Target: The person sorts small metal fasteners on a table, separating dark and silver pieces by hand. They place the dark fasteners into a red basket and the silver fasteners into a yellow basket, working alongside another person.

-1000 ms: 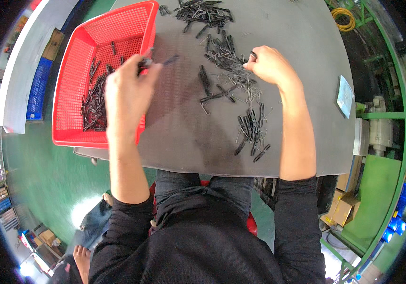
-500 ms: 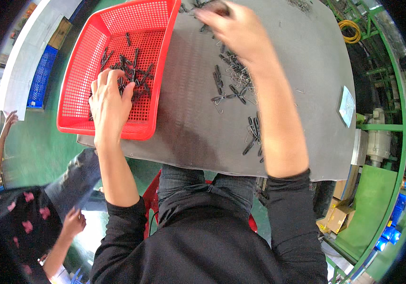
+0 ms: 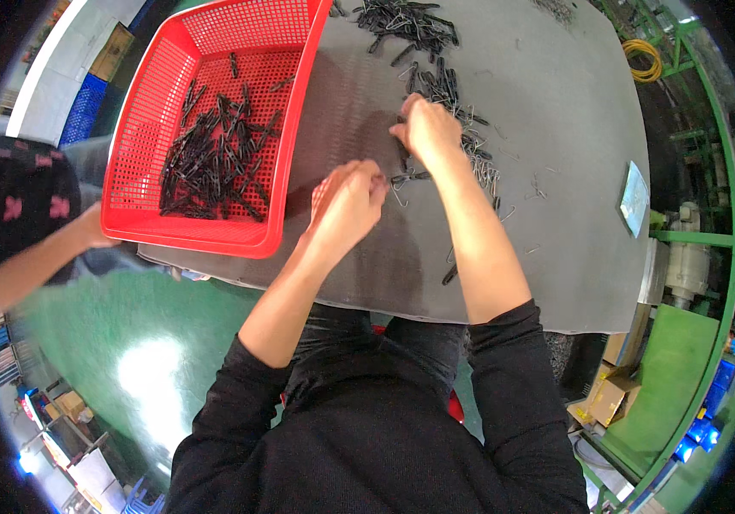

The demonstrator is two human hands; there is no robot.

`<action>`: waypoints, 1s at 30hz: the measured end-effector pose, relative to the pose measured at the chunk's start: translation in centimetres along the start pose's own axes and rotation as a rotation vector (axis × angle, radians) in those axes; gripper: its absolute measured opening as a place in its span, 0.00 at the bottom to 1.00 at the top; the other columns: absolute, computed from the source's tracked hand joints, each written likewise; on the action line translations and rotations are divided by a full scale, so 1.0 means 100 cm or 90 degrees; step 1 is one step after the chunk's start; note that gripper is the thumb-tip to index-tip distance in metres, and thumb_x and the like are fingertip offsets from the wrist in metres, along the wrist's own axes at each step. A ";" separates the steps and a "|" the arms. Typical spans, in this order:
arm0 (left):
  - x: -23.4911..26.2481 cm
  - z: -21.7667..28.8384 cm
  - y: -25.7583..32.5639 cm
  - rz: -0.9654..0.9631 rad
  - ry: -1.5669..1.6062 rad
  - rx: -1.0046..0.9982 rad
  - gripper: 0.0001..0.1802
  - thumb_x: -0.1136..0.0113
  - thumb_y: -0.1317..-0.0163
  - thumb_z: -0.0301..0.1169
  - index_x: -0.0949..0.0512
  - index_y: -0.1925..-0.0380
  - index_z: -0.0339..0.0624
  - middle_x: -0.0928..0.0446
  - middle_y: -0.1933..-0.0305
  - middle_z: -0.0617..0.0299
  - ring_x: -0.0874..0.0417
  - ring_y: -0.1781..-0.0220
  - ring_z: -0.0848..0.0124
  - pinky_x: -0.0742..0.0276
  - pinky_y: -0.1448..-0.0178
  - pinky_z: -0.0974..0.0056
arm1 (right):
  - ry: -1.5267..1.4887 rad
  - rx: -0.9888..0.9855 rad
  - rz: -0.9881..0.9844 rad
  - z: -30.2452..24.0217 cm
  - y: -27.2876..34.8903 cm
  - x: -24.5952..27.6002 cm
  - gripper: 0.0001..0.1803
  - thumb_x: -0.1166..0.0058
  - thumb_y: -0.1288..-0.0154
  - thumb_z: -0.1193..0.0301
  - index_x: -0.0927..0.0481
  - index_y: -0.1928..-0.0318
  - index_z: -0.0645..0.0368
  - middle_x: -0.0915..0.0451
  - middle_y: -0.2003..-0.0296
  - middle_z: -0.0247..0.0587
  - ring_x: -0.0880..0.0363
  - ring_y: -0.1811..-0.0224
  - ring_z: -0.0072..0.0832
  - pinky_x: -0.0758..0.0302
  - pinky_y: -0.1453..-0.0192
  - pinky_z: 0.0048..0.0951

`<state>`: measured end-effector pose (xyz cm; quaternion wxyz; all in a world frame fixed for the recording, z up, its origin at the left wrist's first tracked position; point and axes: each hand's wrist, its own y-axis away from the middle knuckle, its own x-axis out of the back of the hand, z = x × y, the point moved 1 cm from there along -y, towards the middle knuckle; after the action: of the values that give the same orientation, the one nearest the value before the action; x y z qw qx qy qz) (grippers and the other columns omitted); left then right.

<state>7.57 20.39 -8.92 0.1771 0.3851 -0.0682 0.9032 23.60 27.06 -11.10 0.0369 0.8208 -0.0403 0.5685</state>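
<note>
My left hand [image 3: 348, 206] hovers over the grey table between the basket and the pile, its fingers curled closed; what they hold, if anything, is hidden. Beside it to the right, my right hand [image 3: 432, 133] bends its fingers at the left edge of a strip of black clip-like pieces and thin wire hooks [image 3: 480, 158]. Its grasp is hidden under the fingers. To the left, a red plastic basket [image 3: 192, 230] holds many slim black clip-like pieces [image 3: 213, 158]. Another heap of these black pieces [image 3: 410, 26] lies at the far side of the table.
A light blue paper [image 3: 633, 199] lies near the right edge of the grey table [image 3: 573, 257]. Loose wire hooks are scattered right of the strip. At the left, another person's hand [image 3: 98, 227] is at the basket's near left corner. Green metal racking [image 3: 693, 238] stands on the right.
My left hand has left the basket and moved right over the table. My right hand has come back nearer from the far heap. The other person has moved up beside the basket.
</note>
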 end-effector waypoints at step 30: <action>-0.051 0.006 -0.029 -0.140 -0.098 -0.152 0.13 0.37 0.48 0.34 0.26 0.64 0.41 0.29 0.63 0.58 0.25 0.54 0.58 0.27 0.53 0.56 | -1.088 -0.290 -0.028 0.102 0.102 0.055 0.07 0.48 0.38 0.68 0.28 0.62 0.57 0.31 0.76 0.28 0.36 0.77 0.16 0.45 0.79 0.17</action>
<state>12.31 21.57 -12.18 0.3133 0.4344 -0.1457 0.8318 33.92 15.72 -9.34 0.1680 0.9384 -0.1508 -0.2618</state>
